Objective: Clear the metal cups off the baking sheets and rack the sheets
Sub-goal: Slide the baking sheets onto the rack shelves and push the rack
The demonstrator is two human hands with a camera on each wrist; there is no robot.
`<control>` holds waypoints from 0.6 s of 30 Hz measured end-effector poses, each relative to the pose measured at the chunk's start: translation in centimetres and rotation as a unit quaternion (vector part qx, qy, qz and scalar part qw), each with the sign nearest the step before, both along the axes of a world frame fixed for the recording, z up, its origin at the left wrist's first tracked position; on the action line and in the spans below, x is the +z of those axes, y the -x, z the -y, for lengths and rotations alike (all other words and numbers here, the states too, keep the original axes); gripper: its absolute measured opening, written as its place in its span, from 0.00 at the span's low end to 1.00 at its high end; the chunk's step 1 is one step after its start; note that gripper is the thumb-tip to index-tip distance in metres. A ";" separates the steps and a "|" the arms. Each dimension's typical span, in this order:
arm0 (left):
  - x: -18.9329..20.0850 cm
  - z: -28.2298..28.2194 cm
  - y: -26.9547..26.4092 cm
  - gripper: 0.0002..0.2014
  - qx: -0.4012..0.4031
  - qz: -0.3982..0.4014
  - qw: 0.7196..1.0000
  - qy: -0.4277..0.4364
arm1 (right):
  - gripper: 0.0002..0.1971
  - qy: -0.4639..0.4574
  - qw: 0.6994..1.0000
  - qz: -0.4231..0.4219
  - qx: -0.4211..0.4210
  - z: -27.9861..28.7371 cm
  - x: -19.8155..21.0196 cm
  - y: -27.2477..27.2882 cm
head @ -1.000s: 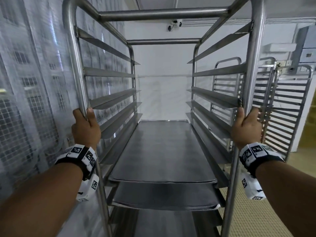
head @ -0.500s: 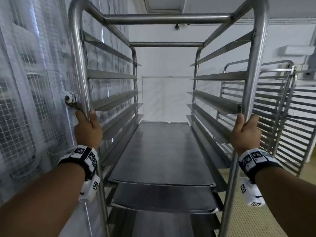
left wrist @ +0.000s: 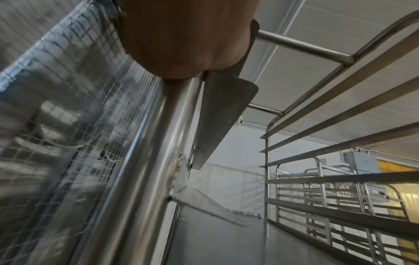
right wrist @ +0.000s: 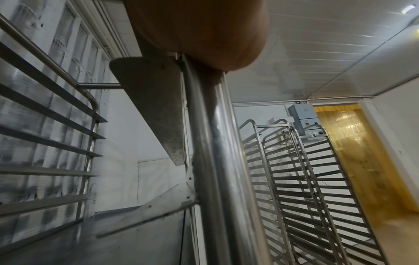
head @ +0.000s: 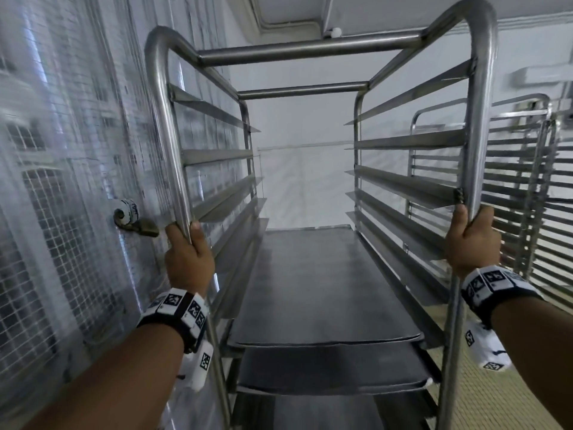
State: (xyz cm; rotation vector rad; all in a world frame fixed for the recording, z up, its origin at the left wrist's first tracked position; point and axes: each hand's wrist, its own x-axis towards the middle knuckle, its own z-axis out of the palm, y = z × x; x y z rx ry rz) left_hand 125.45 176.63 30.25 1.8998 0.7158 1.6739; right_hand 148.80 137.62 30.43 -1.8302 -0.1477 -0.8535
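A tall steel sheet rack (head: 325, 54) stands straight in front of me. My left hand (head: 187, 254) grips its near left upright (head: 173, 169). My right hand (head: 473, 240) grips the near right upright (head: 479, 135). Dark baking sheets lie in the lower runners: a top sheet (head: 316, 283), a second sheet (head: 331, 367) under it, and a third below. Their surfaces are bare and no metal cups show. In the left wrist view the left hand (left wrist: 181, 39) wraps the left upright (left wrist: 145, 170). In the right wrist view the right hand (right wrist: 199, 30) wraps the right upright (right wrist: 213, 161).
A wire-mesh wall behind clear plastic (head: 62, 181) runs close along the left, with a padlocked latch (head: 133, 218) near my left hand. More empty racks (head: 527, 187) stand to the right. A yellow strip-curtain doorway (right wrist: 351, 152) lies beyond them. A white wall (head: 304, 181) stands ahead.
The rack and I have moved forward along the mesh wall; the latch has come into view beside my left hand and the racks on the right have slid further right. Both grips are unchanged.
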 end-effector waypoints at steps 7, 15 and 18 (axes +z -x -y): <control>-0.4 -3.0 -2.5 0.24 0.002 -0.008 1.000 -0.010 | 0.21 -0.005 1.000 0.014 -0.009 -2.8 -0.4 -2.2; -0.4 -7.1 -6.8 0.23 -0.001 0.025 1.000 -0.014 | 0.20 0.020 0.996 0.081 -0.033 -6.3 -1.1 -7.5; -0.5 -8.4 -8.4 0.22 0.004 0.026 1.000 -0.015 | 0.21 0.027 0.997 0.069 -0.033 -7.6 -1.1 -8.8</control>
